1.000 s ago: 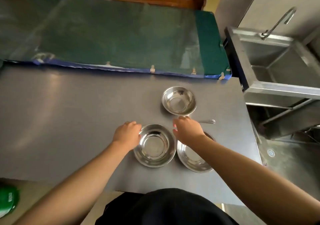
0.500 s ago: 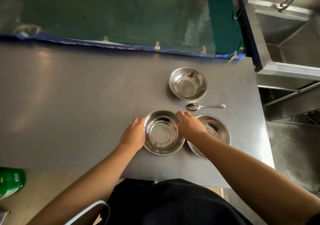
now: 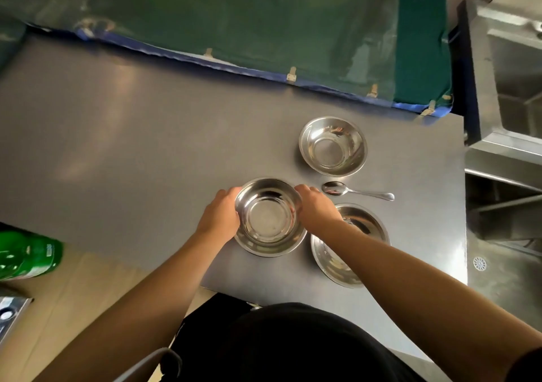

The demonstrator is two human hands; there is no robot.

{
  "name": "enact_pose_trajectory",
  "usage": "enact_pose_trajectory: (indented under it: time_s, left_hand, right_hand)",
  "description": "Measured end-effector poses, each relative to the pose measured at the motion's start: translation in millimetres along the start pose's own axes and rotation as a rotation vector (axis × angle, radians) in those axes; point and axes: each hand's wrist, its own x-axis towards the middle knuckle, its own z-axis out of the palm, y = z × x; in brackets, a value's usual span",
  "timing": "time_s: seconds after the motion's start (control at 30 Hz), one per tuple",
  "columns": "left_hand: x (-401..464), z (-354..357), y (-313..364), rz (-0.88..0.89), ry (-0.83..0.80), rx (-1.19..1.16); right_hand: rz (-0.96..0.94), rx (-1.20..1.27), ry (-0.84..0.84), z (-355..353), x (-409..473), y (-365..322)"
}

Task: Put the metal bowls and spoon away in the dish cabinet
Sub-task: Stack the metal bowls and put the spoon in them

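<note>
Three shiny metal bowls and a spoon lie on the grey table (image 3: 146, 146). The near-middle bowl (image 3: 268, 218) is gripped on both sides: my left hand (image 3: 221, 215) holds its left rim and my right hand (image 3: 316, 208) its right rim. Whether it is lifted off the table I cannot tell. A wider bowl (image 3: 363, 226) sits to its right, partly hidden under my right forearm. The far bowl (image 3: 333, 146) stands alone behind them. The spoon (image 3: 356, 191) lies between the far bowl and the wide bowl, handle pointing right.
A green covered surface with a blue edge (image 3: 234, 29) runs along the table's far side. A steel sink unit (image 3: 504, 88) stands to the right. A green bottle (image 3: 26, 257) sits at the lower left, past the table's edge.
Both hands have closed in on the near-middle bowl's rim and now grip it. The camera has tilted down and rolled, so the table appears slanted.
</note>
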Motion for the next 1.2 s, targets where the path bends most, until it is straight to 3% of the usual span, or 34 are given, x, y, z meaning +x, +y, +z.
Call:
enact_pose_trajectory:
  time_s: [0.47,0.73,1.2]
  left_hand:
    - [86,-57,60,0.106,0.180,-0.006]
    - [140,-48,125,0.202,0.113,0.047]
    - [195,5,178,0.261,-0.009,0.136]
  right_hand:
    - [-0.082,0.072,0.200,-97,55,2]
    - [0.030,0.083,0.297,-138,86,46]
    - [0.191,0.092,0.260,-131,124,120]
